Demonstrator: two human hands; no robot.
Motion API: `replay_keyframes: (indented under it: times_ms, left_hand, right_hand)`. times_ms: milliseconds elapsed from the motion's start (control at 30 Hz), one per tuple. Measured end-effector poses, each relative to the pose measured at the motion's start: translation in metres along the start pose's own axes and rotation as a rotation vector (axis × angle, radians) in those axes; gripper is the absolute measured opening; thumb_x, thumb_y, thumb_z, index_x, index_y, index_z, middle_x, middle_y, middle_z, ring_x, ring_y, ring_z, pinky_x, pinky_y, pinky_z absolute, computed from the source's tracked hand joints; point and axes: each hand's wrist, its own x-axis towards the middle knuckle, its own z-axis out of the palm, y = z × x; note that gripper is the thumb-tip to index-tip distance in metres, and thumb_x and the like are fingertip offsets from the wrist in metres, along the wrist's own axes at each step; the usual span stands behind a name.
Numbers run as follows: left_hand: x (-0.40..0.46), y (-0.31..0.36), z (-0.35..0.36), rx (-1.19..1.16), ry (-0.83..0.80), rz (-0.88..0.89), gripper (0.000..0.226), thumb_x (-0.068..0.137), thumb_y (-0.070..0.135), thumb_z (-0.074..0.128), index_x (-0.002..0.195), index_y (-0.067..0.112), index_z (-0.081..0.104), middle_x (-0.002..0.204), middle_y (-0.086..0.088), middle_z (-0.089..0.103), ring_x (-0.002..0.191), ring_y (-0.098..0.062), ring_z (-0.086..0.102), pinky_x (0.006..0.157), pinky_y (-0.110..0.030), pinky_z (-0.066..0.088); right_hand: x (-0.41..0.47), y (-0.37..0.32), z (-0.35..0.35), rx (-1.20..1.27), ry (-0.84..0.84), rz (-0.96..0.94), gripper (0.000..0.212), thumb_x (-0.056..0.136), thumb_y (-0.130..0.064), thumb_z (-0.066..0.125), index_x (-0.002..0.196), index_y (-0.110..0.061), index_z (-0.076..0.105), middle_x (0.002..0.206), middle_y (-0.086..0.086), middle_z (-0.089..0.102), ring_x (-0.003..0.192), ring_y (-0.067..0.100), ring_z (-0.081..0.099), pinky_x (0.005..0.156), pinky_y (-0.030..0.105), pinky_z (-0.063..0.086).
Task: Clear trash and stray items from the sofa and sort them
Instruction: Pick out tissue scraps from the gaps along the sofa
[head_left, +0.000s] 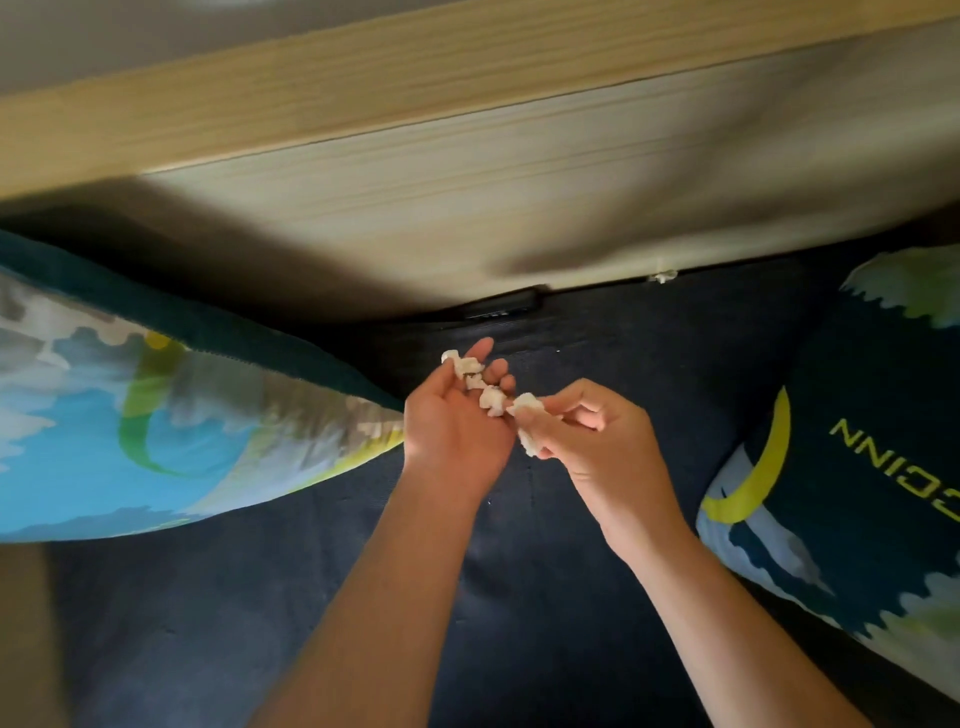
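Both my hands hover over the dark blue sofa seat (597, 519). My left hand (457, 415) is turned palm up and holds several white popcorn-like crumbs (491, 400) on its curled fingers. My right hand (587, 441) pinches another white crumb (525, 402) between thumb and forefinger, right beside the left fingertips, with one more piece lower in its grip. A small white scrap (662, 276) lies at the seat's back edge. A dark flat object (501, 307), perhaps a remote, is wedged in the gap behind the seat.
A blue, green and white patterned cushion (130, 415) lies on the left. A dark cushion with yellow lettering (857, 467) lies on the right. A pale wooden sofa back (467, 182) runs across behind the seat.
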Motion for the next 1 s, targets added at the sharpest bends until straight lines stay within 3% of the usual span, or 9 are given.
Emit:
replay_keyframes:
  times_ms: [67, 200, 333, 533, 667, 733, 833, 900, 1000]
  left_hand:
    - [0.002, -0.005, 0.005, 0.005, -0.002, -0.005, 0.039, 0.102, 0.029, 0.043, 0.112, 0.002, 0.069, 0.079, -0.013, 0.066, 0.072, -0.022, 0.058, 0.077, -0.033, 0.049]
    - [0.003, -0.014, 0.012, 0.027, -0.004, -0.031, 0.039, 0.101, 0.03, 0.043, 0.111, 0.004, 0.071, 0.083, -0.012, 0.067, 0.07, -0.022, 0.062, 0.073, -0.032, 0.05]
    - [0.002, -0.018, 0.013, 0.036, -0.017, -0.019, 0.041, 0.102, 0.031, 0.043, 0.113, 0.005, 0.072, 0.085, -0.013, 0.068, 0.074, -0.022, 0.061, 0.078, -0.032, 0.047]
    - [0.006, -0.02, 0.019, -0.017, -0.048, 0.026, 0.041, 0.1, 0.031, 0.046, 0.109, 0.006, 0.078, 0.084, -0.01, 0.065, 0.071, -0.022, 0.06, 0.071, -0.031, 0.045]
    - [0.008, -0.032, 0.027, -0.028, -0.055, 0.015, 0.042, 0.101, 0.032, 0.045, 0.109, 0.008, 0.079, 0.079, -0.008, 0.063, 0.069, -0.02, 0.058, 0.069, -0.03, 0.044]
    - [0.01, -0.04, 0.033, -0.047, -0.05, -0.007, 0.042, 0.1, 0.032, 0.045, 0.11, 0.007, 0.078, 0.077, -0.007, 0.062, 0.068, -0.019, 0.056, 0.072, -0.031, 0.042]
    - [0.013, -0.044, 0.04, -0.109, -0.014, -0.032, 0.041, 0.1, 0.028, 0.046, 0.109, 0.003, 0.078, 0.069, -0.007, 0.056, 0.06, -0.017, 0.049, 0.067, -0.028, 0.041]
    - [0.018, -0.041, 0.042, -0.152, -0.002, -0.035, 0.04, 0.1, 0.024, 0.044, 0.113, 0.002, 0.075, 0.066, -0.007, 0.054, 0.056, -0.016, 0.046, 0.055, -0.026, 0.04]
    - [0.023, -0.035, 0.044, -0.131, -0.036, -0.039, 0.038, 0.101, 0.025, 0.04, 0.114, 0.007, 0.071, 0.069, -0.007, 0.053, 0.056, -0.017, 0.045, 0.05, -0.026, 0.034]
  right_hand:
    - [-0.006, 0.0, 0.001, -0.031, -0.032, 0.012, 0.005, 0.08, -0.009, 0.081, 0.081, -0.013, 0.078, 0.076, 0.007, 0.078, 0.074, 0.016, 0.075, 0.069, 0.028, 0.06]
    - [-0.009, 0.0, -0.001, -0.12, -0.039, 0.069, 0.026, 0.077, -0.009, 0.083, 0.1, -0.02, 0.082, 0.091, -0.004, 0.081, 0.089, 0.011, 0.077, 0.085, 0.036, 0.062]
    - [-0.005, -0.005, -0.008, -0.356, -0.026, -0.092, 0.018, 0.08, -0.024, 0.084, 0.076, -0.042, 0.079, 0.077, -0.017, 0.078, 0.076, 0.002, 0.073, 0.068, 0.018, 0.056]
    - [0.0, -0.004, -0.015, -0.379, 0.072, -0.079, 0.013, 0.078, -0.024, 0.082, 0.074, -0.026, 0.07, 0.07, -0.013, 0.074, 0.066, 0.002, 0.07, 0.056, 0.011, 0.049]
    - [0.008, -0.001, -0.014, -0.345, 0.172, -0.054, 0.018, 0.077, -0.025, 0.084, 0.067, -0.021, 0.069, 0.067, -0.011, 0.074, 0.064, 0.004, 0.069, 0.057, 0.023, 0.054]
    - [0.014, 0.001, -0.015, -0.391, 0.227, -0.051, 0.027, 0.074, -0.03, 0.086, 0.063, -0.02, 0.064, 0.066, -0.012, 0.071, 0.06, 0.002, 0.065, 0.053, 0.018, 0.049]
    - [0.023, -0.005, -0.025, -0.353, 0.091, 0.027, 0.034, 0.065, -0.041, 0.087, 0.061, -0.02, 0.06, 0.058, -0.009, 0.065, 0.055, 0.001, 0.057, 0.051, 0.018, 0.044]
    - [0.04, -0.012, -0.042, -0.25, 0.016, 0.097, 0.03, 0.067, -0.045, 0.084, 0.074, -0.02, 0.07, 0.061, -0.008, 0.068, 0.054, 0.001, 0.059, 0.05, 0.019, 0.044]
    - [0.089, -0.015, -0.078, -0.179, 0.306, 0.107, 0.033, 0.084, -0.028, 0.079, 0.111, -0.013, 0.071, 0.072, -0.001, 0.07, 0.05, 0.001, 0.06, 0.046, 0.019, 0.046]
